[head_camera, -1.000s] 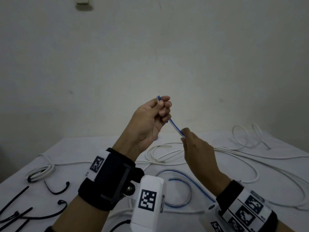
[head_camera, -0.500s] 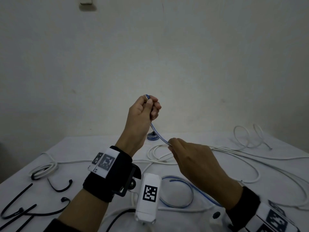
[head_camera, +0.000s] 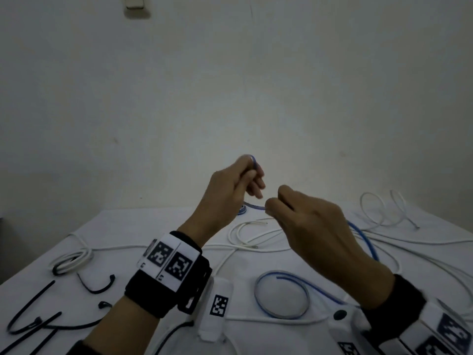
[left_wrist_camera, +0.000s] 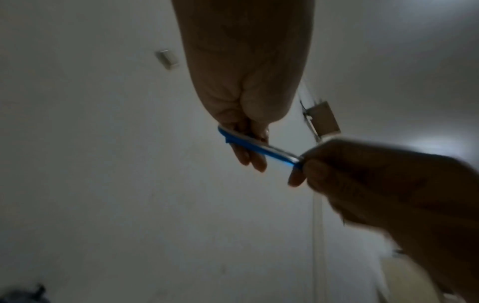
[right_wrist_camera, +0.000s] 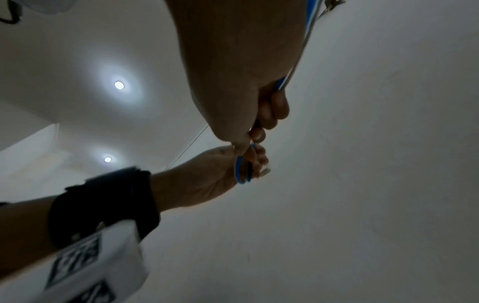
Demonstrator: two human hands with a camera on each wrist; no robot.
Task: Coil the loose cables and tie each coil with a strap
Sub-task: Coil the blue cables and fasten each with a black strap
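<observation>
A thin blue cable [head_camera: 363,242] rises from the white table to both raised hands. My left hand [head_camera: 238,185] pinches its end, which bends over my fingers in a small loop [right_wrist_camera: 242,170]. My right hand [head_camera: 302,216] pinches the same blue cable [left_wrist_camera: 261,148] a short way along, close to the left hand. The rest of the cable lies as one loose ring [head_camera: 281,295] on the table under my right wrist. Several black straps [head_camera: 94,285] lie at the table's left front.
Loose white cables [head_camera: 378,208] sprawl across the right and middle of the white table [head_camera: 143,226]. A white coil [head_camera: 71,260] sits at the left. A small blue-and-white roll [head_camera: 242,209] lies near the far edge, by the wall.
My right hand has slid up the blue cable toward the left hand, and the stretch between them has shortened into a bend. A length of cable has lifted off the table at the right.
</observation>
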